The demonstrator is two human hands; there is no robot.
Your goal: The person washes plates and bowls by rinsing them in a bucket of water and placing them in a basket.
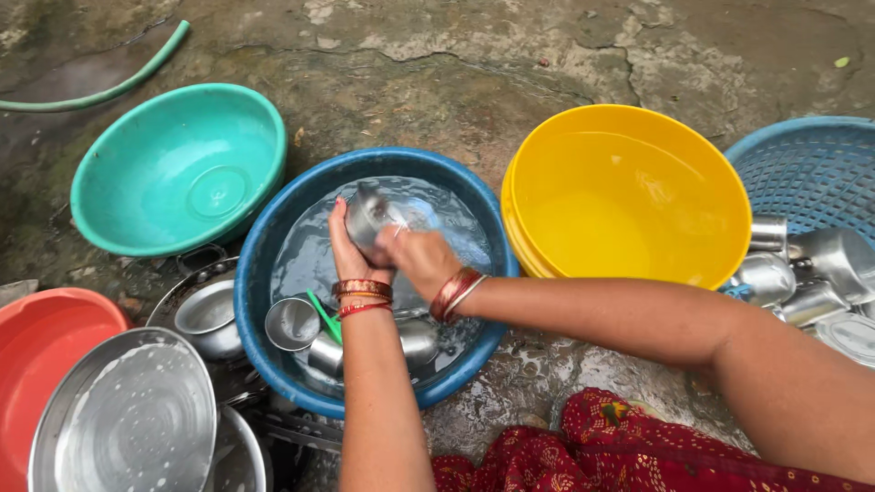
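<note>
Steel is the material of the small cup [367, 215] held above the water in the blue basin [273, 239], which sits on the cracked, wet concrete floor [474, 82]. The left hand [351, 251] supports this cup from the left side, its fingers curled round the wall in a firm clasp. The right hand [421, 258] presses against the cup from the right, its fingers bunched and blurred; whether they grip the rim or only rub it cannot be told. Both wrists carry red and gold bangles [363, 293].

Inside the basin, below the hands, lie three further steel tumblers [293, 322], partly under water, together with a green plastic piece [324, 315] wedged between two of them. A teal basin [118, 173] stands just beside the blue one to the left, and a yellow basin [547, 164] just beside it to the right. Farther right, a blue mesh basket [811, 164] holds several steel vessels [802, 273]. At lower left are a red tub [36, 337], a large steel plate [128, 419] streaked with suds, and a steel pot [208, 314] resting on a round tray. A green hose [109, 87] curves across the floor at upper left. Red patterned cloth [629, 451] covers the person's lap at the bottom edge.
</note>
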